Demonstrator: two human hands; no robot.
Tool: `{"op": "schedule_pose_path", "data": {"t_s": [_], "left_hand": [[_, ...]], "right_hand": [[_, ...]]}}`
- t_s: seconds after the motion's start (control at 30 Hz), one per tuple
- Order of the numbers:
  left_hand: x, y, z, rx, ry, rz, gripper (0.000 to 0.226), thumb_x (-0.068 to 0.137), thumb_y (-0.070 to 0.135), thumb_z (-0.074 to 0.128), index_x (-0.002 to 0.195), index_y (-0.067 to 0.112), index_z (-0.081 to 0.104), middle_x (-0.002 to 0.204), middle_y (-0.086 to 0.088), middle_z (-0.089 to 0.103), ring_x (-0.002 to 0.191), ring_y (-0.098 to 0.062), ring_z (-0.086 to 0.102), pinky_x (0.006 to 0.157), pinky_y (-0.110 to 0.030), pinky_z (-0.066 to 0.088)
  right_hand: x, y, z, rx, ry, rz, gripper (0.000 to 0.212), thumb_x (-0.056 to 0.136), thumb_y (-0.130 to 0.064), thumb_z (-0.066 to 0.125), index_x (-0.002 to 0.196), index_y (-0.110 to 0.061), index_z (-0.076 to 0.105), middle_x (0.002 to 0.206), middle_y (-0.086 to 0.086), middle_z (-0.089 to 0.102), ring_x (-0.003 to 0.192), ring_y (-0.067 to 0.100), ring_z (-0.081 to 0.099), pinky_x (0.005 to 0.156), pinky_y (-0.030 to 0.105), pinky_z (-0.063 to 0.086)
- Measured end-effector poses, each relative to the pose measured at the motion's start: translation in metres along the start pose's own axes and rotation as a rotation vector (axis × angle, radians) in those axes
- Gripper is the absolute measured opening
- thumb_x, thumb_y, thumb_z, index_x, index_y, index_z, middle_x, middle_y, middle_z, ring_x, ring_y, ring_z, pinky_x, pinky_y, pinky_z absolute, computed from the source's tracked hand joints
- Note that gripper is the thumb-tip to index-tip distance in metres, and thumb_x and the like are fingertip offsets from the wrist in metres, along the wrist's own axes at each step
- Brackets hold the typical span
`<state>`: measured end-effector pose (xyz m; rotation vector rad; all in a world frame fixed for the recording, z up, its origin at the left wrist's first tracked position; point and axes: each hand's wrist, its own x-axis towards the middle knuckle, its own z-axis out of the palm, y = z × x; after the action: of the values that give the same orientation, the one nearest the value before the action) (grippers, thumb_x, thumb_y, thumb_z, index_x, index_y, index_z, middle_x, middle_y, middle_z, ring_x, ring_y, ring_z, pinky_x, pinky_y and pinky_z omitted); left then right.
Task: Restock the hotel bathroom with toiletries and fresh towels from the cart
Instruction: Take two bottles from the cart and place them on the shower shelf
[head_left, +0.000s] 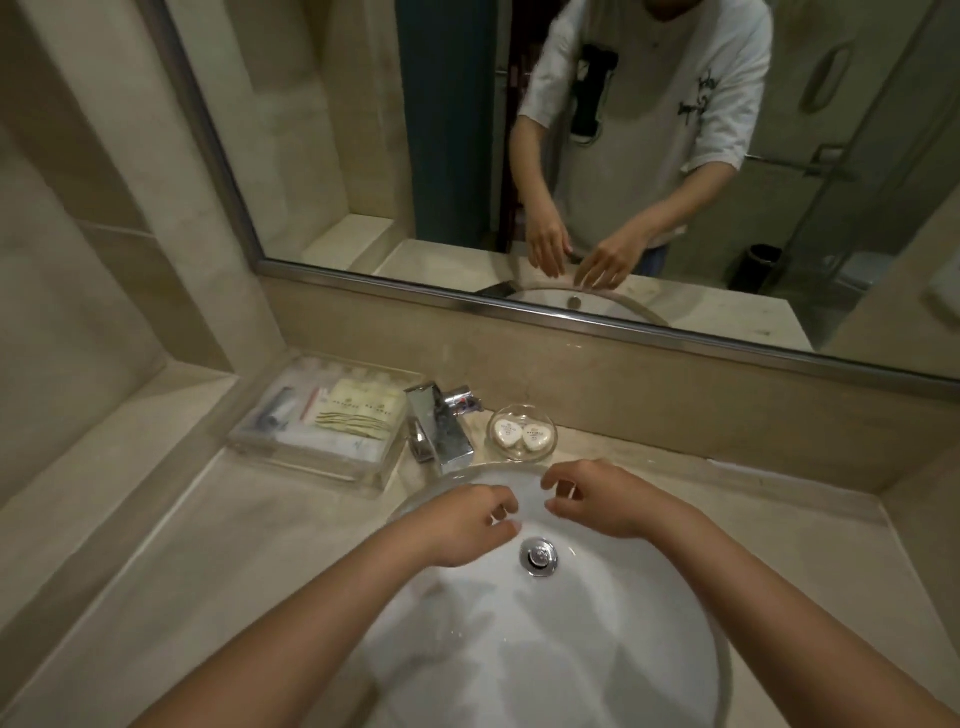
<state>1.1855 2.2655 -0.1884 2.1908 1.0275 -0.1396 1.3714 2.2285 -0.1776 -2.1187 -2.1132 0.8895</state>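
Nothing was actually readable, tbh. The cream bottles (363, 402) in the clear tray (311, 470) had a line of tiny dark print, the two heart-shaped soaps (519, 435) had small print too, and the shirt (696, 98) in the mirror (322, 156) had dark brushy lettering, all too blurry.

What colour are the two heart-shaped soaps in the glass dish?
The soaps are white with small printed marks; the head view shows them best.

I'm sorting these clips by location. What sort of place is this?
Most likely a hotel bathroom vanity: a white sink below a wall mirror, a clear tray of small toiletries left of the tap, and a glass dish holding two wrapped soaps.
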Motion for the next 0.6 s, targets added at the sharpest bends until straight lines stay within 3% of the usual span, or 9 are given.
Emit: {"op": "schedule_pose_path", "data": {"t_s": [0.17, 0.33, 0.47, 0.6], "left_hand": [[-0.077, 0.016, -0.007, -0.019, 0.043, -0.127, 0.037, 0.094, 0.035, 0.046, 0.125, 0.015, 0.051, 0.122, -0.003, 0.057, 0.108, -0.017, 0.054, 0.094, -0.028, 0.043], [-0.162, 0.020, -0.005, -0.055, 0.147, -0.282, 0.038, 0.093, 0.040, 0.046, 0.125, 0.021, 0.050, 0.123, 0.001, 0.056, 0.108, -0.014, 0.054, 0.097, -0.032, 0.044], [-0.234, 0.017, 0.002, -0.084, 0.238, -0.402, 0.037, 0.093, 0.041, 0.046, 0.124, 0.021, 0.050, 0.122, 0.000, 0.058, 0.106, -0.013, 0.055, 0.097, -0.034, 0.045], [-0.308, 0.017, 0.010, -0.128, 0.357, -0.526, 0.038, 0.093, 0.041, 0.047, 0.126, 0.023, 0.049, 0.123, 0.003, 0.057, 0.109, -0.012, 0.055, 0.098, -0.033, 0.044]], "right_hand": [[-0.037, -0.037, -0.006, -0.072, -0.083, -0.173, 0.034, 0.092, -0.034, 0.053, 0.123, -0.021, 0.054, 0.111, -0.002, 0.062, 0.093, 0.011, 0.052, 0.079, 0.023, 0.038], [-0.068, -0.089, -0.006, -0.159, -0.159, -0.355, 0.036, 0.092, -0.038, 0.051, 0.125, -0.023, 0.052, 0.108, -0.006, 0.061, 0.101, 0.014, 0.055, 0.091, 0.029, 0.044], [-0.089, -0.144, 0.002, -0.229, -0.210, -0.526, 0.037, 0.093, -0.038, 0.050, 0.127, -0.024, 0.050, 0.113, -0.006, 0.060, 0.105, 0.013, 0.054, 0.090, 0.027, 0.042], [-0.108, -0.205, 0.017, -0.301, -0.254, -0.710, 0.039, 0.092, -0.040, 0.051, 0.128, -0.024, 0.050, 0.112, -0.005, 0.061, 0.097, 0.010, 0.050, 0.093, 0.029, 0.044]]}}
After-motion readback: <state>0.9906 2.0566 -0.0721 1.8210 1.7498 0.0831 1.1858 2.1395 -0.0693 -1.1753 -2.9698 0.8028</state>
